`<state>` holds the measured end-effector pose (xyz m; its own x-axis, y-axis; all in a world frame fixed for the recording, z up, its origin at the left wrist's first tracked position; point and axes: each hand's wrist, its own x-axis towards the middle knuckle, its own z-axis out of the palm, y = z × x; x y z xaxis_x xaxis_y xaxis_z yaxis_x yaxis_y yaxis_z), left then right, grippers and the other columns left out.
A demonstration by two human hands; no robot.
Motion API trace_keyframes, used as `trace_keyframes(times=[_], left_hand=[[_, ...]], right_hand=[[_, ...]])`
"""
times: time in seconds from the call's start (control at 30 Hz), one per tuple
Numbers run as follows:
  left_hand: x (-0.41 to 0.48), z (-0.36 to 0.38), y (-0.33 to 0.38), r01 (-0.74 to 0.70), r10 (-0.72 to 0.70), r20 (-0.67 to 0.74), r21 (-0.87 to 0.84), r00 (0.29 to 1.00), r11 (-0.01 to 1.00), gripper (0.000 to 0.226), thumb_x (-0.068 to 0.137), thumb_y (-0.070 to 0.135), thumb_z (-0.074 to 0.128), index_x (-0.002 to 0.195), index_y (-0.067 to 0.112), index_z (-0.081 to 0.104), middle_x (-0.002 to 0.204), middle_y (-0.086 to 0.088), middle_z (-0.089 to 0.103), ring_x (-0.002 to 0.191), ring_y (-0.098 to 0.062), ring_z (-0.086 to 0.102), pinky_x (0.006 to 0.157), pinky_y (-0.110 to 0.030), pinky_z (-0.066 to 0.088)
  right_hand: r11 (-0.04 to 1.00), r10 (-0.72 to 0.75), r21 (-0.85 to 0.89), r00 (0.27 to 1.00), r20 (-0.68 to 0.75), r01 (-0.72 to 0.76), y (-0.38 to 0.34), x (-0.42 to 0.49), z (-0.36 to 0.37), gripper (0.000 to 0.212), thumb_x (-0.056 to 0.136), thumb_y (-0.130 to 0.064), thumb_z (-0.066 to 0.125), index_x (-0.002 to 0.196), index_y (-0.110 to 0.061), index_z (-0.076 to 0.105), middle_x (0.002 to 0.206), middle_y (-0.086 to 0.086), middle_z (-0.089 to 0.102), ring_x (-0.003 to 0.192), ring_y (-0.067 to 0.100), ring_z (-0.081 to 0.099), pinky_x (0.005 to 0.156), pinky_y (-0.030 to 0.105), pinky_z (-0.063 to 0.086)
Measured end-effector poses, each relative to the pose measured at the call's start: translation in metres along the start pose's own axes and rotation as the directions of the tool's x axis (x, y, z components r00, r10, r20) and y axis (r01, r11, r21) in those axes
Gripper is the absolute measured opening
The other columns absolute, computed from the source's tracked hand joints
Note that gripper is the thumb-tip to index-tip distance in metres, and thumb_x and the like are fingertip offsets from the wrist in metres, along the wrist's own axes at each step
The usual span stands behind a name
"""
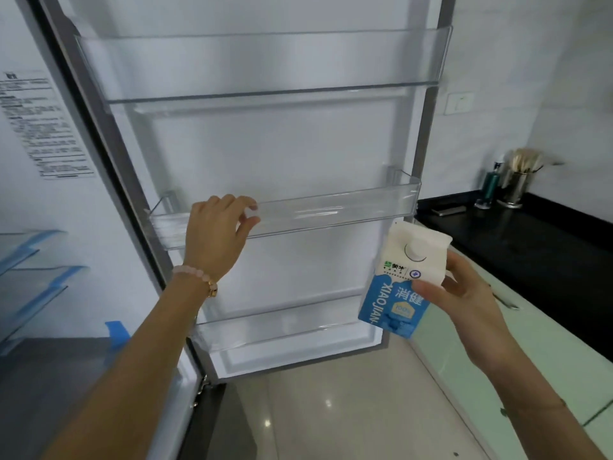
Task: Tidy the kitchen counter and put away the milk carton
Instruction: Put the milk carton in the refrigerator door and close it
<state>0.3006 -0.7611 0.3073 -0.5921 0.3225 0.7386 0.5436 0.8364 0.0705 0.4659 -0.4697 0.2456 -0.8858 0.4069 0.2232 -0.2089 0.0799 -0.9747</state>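
Head view: L hand (217, 234) at front rim of mid door shelf (331, 212), fingers curled, prob. steadying fridge door (265, 144); grip vs. mere touch unclear. R hand (464, 293) wrapped round milk carton (396, 287), tilted, cap up, just right of shelf, not yet in, prob. ready for drop-in.

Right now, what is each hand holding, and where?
Right hand grips the milk carton around its middle; left hand grips the door shelf at its rim.

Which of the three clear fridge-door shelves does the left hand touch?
The middle shelf: the left hand curls its fingers over its front rim, while the top shelf and bottom shelf go untouched.
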Motion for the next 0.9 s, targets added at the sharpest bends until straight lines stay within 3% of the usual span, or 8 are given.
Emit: trace_keyframes(times=[0.07, 0.13, 0.23, 0.3, 0.47, 0.57, 0.73, 0.9], left_hand=[[0.002, 0.005, -0.002, -0.001, 0.001, -0.009, 0.001, 1.0, 1.0, 0.017, 0.088, 0.029, 0.057, 0.1, 0.019, 0.064, 0.082, 0.0, 0.068, 0.078, -0.024, 0.059, 0.079, -0.033, 0.032], [0.002, 0.008, -0.003, -0.015, 0.015, -0.019, 0.009, 1.0, 1.0, 0.017, 0.089, 0.03, 0.057, 0.1, 0.019, 0.064, 0.081, 0.001, 0.068, 0.076, -0.023, 0.059, 0.076, -0.029, 0.028], [0.003, 0.011, -0.004, -0.03, 0.03, -0.03, 0.016, 0.999, 0.999, 0.017, 0.089, 0.03, 0.057, 0.099, 0.019, 0.064, 0.079, 0.001, 0.067, 0.074, -0.023, 0.059, 0.074, -0.028, 0.026], [0.003, 0.012, -0.005, -0.037, 0.038, -0.036, 0.028, 0.999, 0.999, 0.02, 0.088, 0.033, 0.055, 0.098, 0.019, 0.064, 0.078, 0.002, 0.066, 0.071, -0.022, 0.059, 0.072, -0.028, 0.025], [0.002, 0.011, -0.004, -0.027, 0.029, -0.032, 0.053, 0.999, 0.998, 0.028, 0.088, 0.037, 0.048, 0.102, 0.018, 0.063, 0.077, 0.001, 0.065, 0.069, -0.024, 0.059, 0.073, -0.034, 0.034], [0.002, 0.011, -0.001, -0.004, 0.005, -0.022, 0.051, 1.0, 0.999, 0.029, 0.088, 0.037, 0.046, 0.103, 0.018, 0.063, 0.079, 0.0, 0.066, 0.071, -0.025, 0.059, 0.076, -0.035, 0.035], [0.003, 0.01, 0.004, 0.018, -0.017, -0.01, 0.072, 1.0, 0.997, 0.03, 0.088, 0.038, 0.046, 0.104, 0.018, 0.062, 0.079, 0.001, 0.066, 0.072, -0.026, 0.06, 0.077, -0.033, 0.029], [0.004, 0.009, 0.007, 0.038, -0.037, -0.008, 0.083, 0.999, 0.996, 0.027, 0.088, 0.035, 0.05, 0.105, 0.017, 0.062, 0.081, -0.001, 0.067, 0.075, -0.027, 0.061, 0.079, -0.034, 0.03]], right_hand=[[0.999, 0.022, -0.025, 1.0, -0.004, -0.022, 0.005, 0.011, 0.003, 0.067, 0.063, -0.024, 0.077, 0.125, -0.023, 0.053, 0.124, 0.001, 0.063, 0.117, 0.022, 0.057, 0.089, 0.039, 0.052], [0.998, 0.048, -0.033, 0.999, 0.012, -0.048, 0.011, 0.021, 0.007, 0.069, 0.062, -0.027, 0.078, 0.126, -0.023, 0.052, 0.124, 0.001, 0.063, 0.118, 0.024, 0.056, 0.083, 0.036, 0.055], [0.997, 0.079, -0.014, 0.995, 0.06, -0.078, 0.019, 0.039, 0.009, 0.055, 0.077, -0.008, 0.073, 0.126, -0.02, 0.052, 0.115, -0.002, 0.065, 0.113, 0.023, 0.059, 0.061, 0.017, 0.055], [0.994, 0.11, -0.003, 0.988, 0.106, -0.11, 0.024, 0.054, 0.009, 0.053, 0.08, -0.001, 0.067, 0.127, -0.018, 0.051, 0.11, -0.007, 0.065, 0.11, 0.022, 0.06, 0.057, 0.013, 0.054], [0.988, 0.15, -0.05, 0.971, 0.186, -0.143, 0.035, 0.093, 0.008, 0.057, 0.077, 0.0, 0.07, 0.127, -0.018, 0.051, 0.12, 0.002, 0.064, 0.109, 0.02, 0.061, 0.064, 0.016, 0.057], [0.991, 0.124, 0.007, 0.958, 0.258, -0.131, 0.046, 0.11, 0.009, 0.063, 0.075, 0.008, 0.069, 0.129, -0.018, 0.049, 0.121, 0.002, 0.063, 0.115, 0.021, 0.058, 0.072, 0.019, 0.058], [0.989, 0.127, 0.033, 0.93, 0.344, -0.147, 0.064, 0.137, 0.009, 0.074, 0.072, 0.013, 0.07, 0.132, -0.025, 0.046, 0.131, 0.007, 0.057, 0.125, 0.023, 0.051, 0.094, 0.041, 0.053], [0.981, 0.182, -0.138, 0.905, 0.385, -0.138, 0.076, 0.15, 0.016, 0.066, 0.073, 0.008, 0.071, 0.123, -0.026, 0.045, 0.118, -0.003, 0.057, 0.125, 0.022, 0.05, 0.085, 0.025, 0.055]])
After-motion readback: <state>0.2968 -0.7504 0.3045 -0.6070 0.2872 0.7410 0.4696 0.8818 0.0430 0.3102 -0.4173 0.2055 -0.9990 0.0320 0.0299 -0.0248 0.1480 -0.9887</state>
